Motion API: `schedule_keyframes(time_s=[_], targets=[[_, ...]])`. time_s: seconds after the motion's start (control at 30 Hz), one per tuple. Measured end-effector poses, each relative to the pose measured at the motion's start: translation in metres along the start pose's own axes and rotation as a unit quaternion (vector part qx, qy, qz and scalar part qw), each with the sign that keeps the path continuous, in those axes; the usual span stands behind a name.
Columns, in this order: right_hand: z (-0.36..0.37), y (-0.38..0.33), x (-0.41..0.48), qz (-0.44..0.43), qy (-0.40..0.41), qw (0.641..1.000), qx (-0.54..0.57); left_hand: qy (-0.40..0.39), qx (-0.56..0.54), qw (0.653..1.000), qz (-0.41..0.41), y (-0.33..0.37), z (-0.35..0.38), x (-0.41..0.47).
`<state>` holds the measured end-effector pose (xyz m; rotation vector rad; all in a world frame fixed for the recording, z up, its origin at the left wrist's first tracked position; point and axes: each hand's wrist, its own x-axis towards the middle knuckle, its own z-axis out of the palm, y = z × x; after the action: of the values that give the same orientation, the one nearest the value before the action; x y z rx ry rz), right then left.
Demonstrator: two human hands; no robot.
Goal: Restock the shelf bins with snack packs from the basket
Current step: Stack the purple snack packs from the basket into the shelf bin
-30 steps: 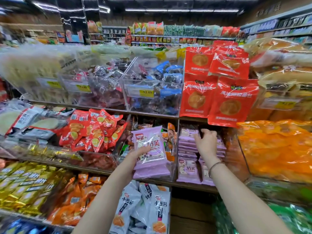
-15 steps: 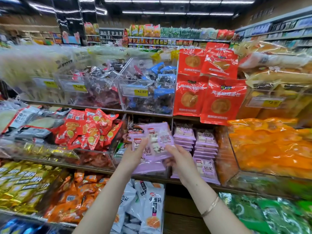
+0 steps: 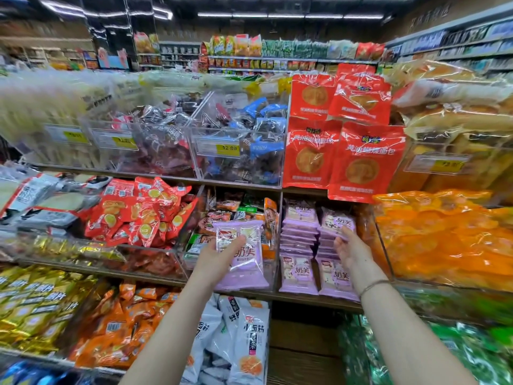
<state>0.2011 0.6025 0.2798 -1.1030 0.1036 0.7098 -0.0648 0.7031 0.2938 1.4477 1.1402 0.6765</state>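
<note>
The left hand (image 3: 219, 258) sits just left of the frame's centre, with its thumb across the front and its fingers behind a bundle of purple snack packs (image 3: 244, 262). It is clamped on the bundle and holds it upright in front of the middle shelf (image 3: 155, 277).

Right of centre, the right hand (image 3: 351, 248) reaches palm-up into a clear bin (image 3: 280, 215) on that same shelf. Its fingertips (image 3: 346, 232) touch the lower edge of the top pack (image 3: 337, 221) on the right-hand stack. Whether the fingers pinch that pack or only rest against it, I cannot tell. A thin bracelet (image 3: 373, 286) circles the right wrist.

The bin already holds more of the same purple packs. There are two flat stacks side by side, the left stack (image 3: 299, 232) just beside the one being touched. Two packs stand upright (image 3: 297, 273) against the front wall.

Above the bin, in the upper right of the frame, hang large red bags (image 3: 363, 162). To their left is a clear tub of blue and dark wrapped sweets (image 3: 261, 140) carrying a yellow price tag (image 3: 218, 147) that reads 12.80.

Orange packs (image 3: 444, 240) fill the right edge of the frame, and small red packs (image 3: 144, 215) lie heaped at the left of the middle shelf. White pouches (image 3: 248, 337) stand at the bottom centre
</note>
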Motion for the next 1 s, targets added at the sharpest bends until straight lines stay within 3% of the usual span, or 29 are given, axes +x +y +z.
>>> schedule_keyframes(time_s=[0.2,0.27,0.4,0.47,0.57,0.63,0.73,0.83,1.0], targets=[[0.013,-0.004,0.011,-0.002,0.031,0.990,0.141,-0.005,0.003,1.000,-0.009,0.002,-0.002,0.002],[0.010,-0.004,0.007,0.002,0.017,0.991,0.136,-0.005,-0.001,1.000,-0.010,0.002,-0.002,0.002],[0.008,0.009,-0.016,-0.012,-0.021,0.999,0.038,0.000,-0.005,1.000,-0.012,0.001,-0.001,0.002],[0.014,0.025,-0.042,-0.065,-0.058,0.994,-0.069,0.002,-0.008,1.000,-0.014,0.001,0.000,0.002],[0.029,0.054,-0.089,-0.142,-0.170,0.920,-0.324,0.002,-0.016,1.000,-0.017,0.001,0.000,0.002],[0.039,0.069,-0.111,-0.168,-0.237,0.861,-0.417,0.005,-0.020,1.000,-0.016,0.001,0.000,0.000],[0.047,0.076,-0.122,-0.235,-0.241,0.817,-0.468,0.004,-0.016,1.000,-0.018,0.002,0.000,-0.002],[0.045,0.076,-0.121,-0.254,-0.259,0.800,-0.479,-0.010,-0.009,1.000,-0.022,0.002,-0.001,-0.002],[0.038,0.084,-0.117,-0.233,-0.240,0.846,-0.415,0.002,0.008,1.000,-0.020,0.002,0.007,-0.005]])
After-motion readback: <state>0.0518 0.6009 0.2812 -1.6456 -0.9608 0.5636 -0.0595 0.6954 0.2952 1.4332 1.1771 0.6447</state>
